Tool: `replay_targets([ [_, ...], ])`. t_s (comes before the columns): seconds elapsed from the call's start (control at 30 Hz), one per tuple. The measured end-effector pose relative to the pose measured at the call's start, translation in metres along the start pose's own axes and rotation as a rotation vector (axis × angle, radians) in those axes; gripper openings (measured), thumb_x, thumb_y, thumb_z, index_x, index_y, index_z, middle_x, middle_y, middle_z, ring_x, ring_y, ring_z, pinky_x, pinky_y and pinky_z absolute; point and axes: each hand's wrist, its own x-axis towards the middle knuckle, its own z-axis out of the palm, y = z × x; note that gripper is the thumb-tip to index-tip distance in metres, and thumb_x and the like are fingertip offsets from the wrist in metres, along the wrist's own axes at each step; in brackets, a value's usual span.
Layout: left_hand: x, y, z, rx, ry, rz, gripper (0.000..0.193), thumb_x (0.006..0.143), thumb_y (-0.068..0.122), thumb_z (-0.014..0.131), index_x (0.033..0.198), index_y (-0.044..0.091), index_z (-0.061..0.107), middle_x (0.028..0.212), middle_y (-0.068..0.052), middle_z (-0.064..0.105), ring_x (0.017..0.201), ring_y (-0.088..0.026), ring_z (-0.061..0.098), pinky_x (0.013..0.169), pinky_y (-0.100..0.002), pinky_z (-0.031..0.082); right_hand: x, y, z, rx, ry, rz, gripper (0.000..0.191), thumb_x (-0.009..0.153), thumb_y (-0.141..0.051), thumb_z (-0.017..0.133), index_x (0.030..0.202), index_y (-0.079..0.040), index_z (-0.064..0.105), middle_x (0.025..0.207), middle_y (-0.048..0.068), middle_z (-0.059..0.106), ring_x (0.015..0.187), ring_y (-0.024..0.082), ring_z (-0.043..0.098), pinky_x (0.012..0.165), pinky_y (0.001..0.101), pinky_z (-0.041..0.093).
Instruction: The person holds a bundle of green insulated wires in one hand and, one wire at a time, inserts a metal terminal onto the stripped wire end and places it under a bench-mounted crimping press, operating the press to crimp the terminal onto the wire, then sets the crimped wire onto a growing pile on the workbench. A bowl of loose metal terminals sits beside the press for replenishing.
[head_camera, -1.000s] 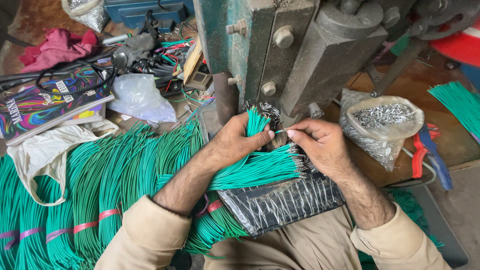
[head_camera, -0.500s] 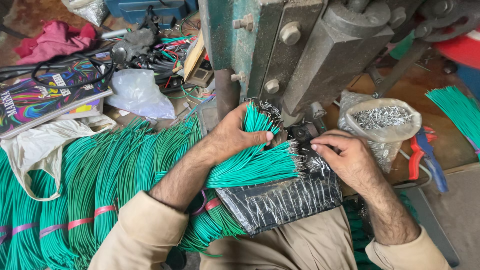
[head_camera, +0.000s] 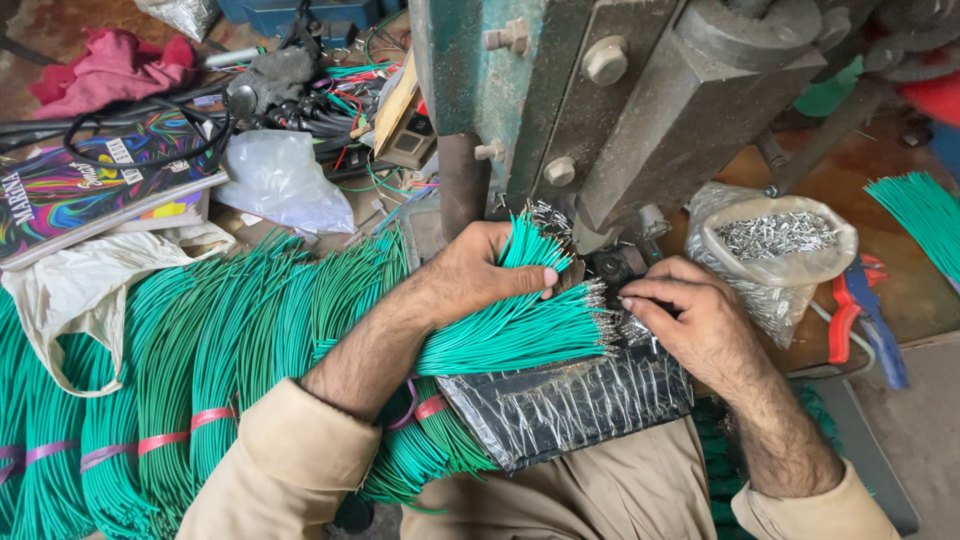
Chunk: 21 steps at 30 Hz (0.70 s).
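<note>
My left hand (head_camera: 480, 275) grips a fanned bundle of green wires (head_camera: 520, 335) whose metal-tipped ends point right, below the green and grey press machine (head_camera: 600, 100). My right hand (head_camera: 690, 320) rests just right of the wire tips, fingers pinched together over a small pile of metal terminals on a black plastic-wrapped pad (head_camera: 570, 400); what the fingertips hold is too small to tell. Both sleeves are tan.
Large bundles of green wire (head_camera: 200, 370) tied with pink bands fill the left. A plastic bag of metal terminals (head_camera: 775, 245) stands right of the press, with red and blue pliers (head_camera: 865, 310) beside it. Books, cables, a white bag and red cloth lie at top left.
My right hand has moved away from the press opening, down and right to the terminals beside the wire tips. My left hand keeps its hold on the wire bundle.
</note>
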Motion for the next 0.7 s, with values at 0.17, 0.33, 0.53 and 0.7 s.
replay_targets([
  [0.17, 0.0, -0.002, 0.0, 0.014, 0.009, -0.019, 0.016, 0.095, 0.019, 0.074, 0.098, 0.003, 0.074, 0.087, 0.001, 0.073, 0.082, -0.008, 0.065, 0.077, -0.029, 0.057, -0.002, 0.006, 0.003, -0.094, 0.011, -0.046, 0.013, 0.088, -0.011, 0.073, 0.1, -0.006, 0.077, 0.097, 0.008, 0.069, 0.09, 0.023, 0.069, 0.081, 0.0359, 0.054],
  [0.33, 0.001, -0.003, -0.001, 0.044, -0.005, -0.004, 0.018, 0.094, 0.019, 0.075, 0.102, 0.003, 0.073, 0.088, 0.001, 0.073, 0.083, -0.008, 0.065, 0.077, -0.029, 0.056, -0.005, 0.026, 0.012, 0.259, 0.068, 0.043, 0.01, 0.099, -0.005, 0.06, 0.107, 0.0, 0.064, 0.096, 0.007, 0.071, 0.093, 0.016, 0.069, 0.085, 0.0303, 0.055],
  [0.53, 0.001, -0.001, 0.002, 0.064, -0.011, 0.069, 0.024, 0.091, 0.02, 0.078, 0.108, 0.004, 0.071, 0.094, 0.002, 0.072, 0.088, -0.006, 0.064, 0.081, -0.028, 0.057, 0.004, 0.036, 0.027, 0.624, 0.153, 0.015, 0.01, 0.104, 0.0, 0.057, 0.112, 0.002, 0.061, 0.098, 0.01, 0.073, 0.088, 0.015, 0.069, 0.079, 0.0279, 0.055],
  [0.7, 0.0, -0.001, 0.001, 0.058, 0.035, 0.001, 0.017, 0.093, 0.018, 0.074, 0.098, 0.002, 0.073, 0.081, 0.001, 0.071, 0.075, -0.008, 0.064, 0.07, -0.028, 0.055, 0.012, 0.016, 0.033, 0.755, 0.181, -0.061, 0.012, 0.101, 0.003, 0.061, 0.113, 0.006, 0.064, 0.105, 0.012, 0.074, 0.099, 0.016, 0.073, 0.092, 0.0289, 0.061],
])
